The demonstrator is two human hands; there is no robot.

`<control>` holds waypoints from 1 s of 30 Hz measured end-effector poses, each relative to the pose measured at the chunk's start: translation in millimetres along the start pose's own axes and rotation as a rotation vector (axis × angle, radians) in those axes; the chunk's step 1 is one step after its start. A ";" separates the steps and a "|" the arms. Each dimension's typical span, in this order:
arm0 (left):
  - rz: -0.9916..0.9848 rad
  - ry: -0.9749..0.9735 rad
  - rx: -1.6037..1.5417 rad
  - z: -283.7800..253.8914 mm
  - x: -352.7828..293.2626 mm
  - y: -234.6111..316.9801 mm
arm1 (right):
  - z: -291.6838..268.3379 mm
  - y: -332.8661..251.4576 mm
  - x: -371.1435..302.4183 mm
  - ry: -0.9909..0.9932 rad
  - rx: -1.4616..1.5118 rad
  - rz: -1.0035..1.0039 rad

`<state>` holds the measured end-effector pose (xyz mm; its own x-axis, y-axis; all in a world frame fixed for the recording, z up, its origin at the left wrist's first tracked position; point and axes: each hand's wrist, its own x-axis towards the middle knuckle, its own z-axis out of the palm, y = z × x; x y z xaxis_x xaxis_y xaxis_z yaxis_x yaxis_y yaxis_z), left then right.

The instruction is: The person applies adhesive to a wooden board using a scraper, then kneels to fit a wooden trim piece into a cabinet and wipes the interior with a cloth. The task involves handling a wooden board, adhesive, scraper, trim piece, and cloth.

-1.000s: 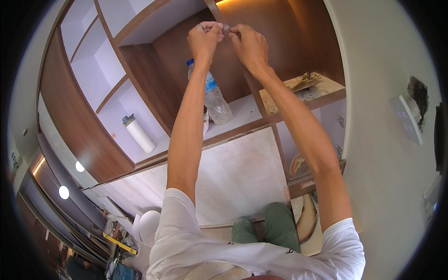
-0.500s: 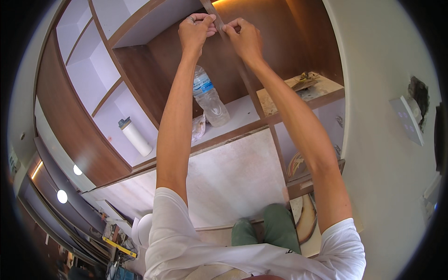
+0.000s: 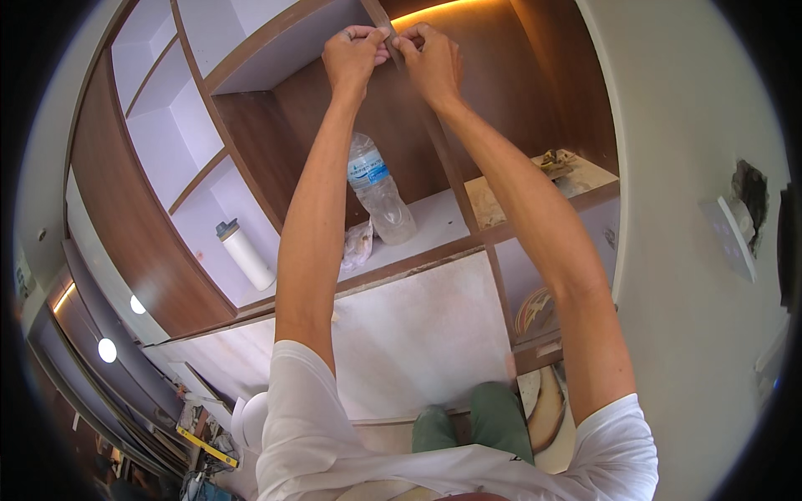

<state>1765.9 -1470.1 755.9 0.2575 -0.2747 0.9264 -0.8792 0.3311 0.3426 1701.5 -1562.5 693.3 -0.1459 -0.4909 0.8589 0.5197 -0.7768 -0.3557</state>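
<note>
Both arms stretch overhead; the left hand point(image 3: 355, 54) and right hand point(image 3: 430, 58) each close a pinching grip on a thin brown strip point(image 3: 386, 29) against the cabinet's vertical divider, seemingly to press it flat; a plastic water bottle point(image 3: 380, 192) stands on the shelf point(image 3: 434, 221) below.

A narrow brown wood-grain edging strip point(image 3: 391, 42) runs along the front edge of the upright divider panel point(image 3: 447, 167) inside the brown cabinet. Its top end sits high up, just under the lit ceiling of the compartment, pinched between your fingers point(image 3: 380, 52) on both sides.
</note>
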 end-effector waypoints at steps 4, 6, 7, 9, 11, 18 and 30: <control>-0.003 0.006 -0.004 0.5 4.7 -0.5 | 8.1 3.7 10.0 0.051 0.082 -0.013; -0.003 0.016 -0.017 1.2 5.0 -1.7 | 13.1 2.6 15.8 0.062 0.099 -0.008; 0.001 0.020 -0.026 1.3 5.0 -3.3 | 14.2 1.5 16.1 0.049 0.127 0.006; 0.003 0.032 -0.040 2.2 4.2 -6.0 | 14.5 1.3 16.8 0.023 0.180 0.032; 0.000 0.044 -0.051 3.6 3.0 -8.7 | 15.8 2.0 17.5 0.032 0.153 -0.002; -0.009 0.018 -0.104 0.0 7.2 -12.5 | 20.9 13.2 41.0 -0.027 0.172 -0.095; 0.092 0.109 -0.196 2.9 49.7 -13.3 | 37.3 -8.6 94.3 -0.010 0.079 -0.107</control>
<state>1789.3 -1490.8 797.0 0.2313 -0.1401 0.9627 -0.8091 0.5219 0.2703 1714.7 -1587.4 791.2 -0.1954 -0.4028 0.8942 0.5667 -0.7905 -0.2323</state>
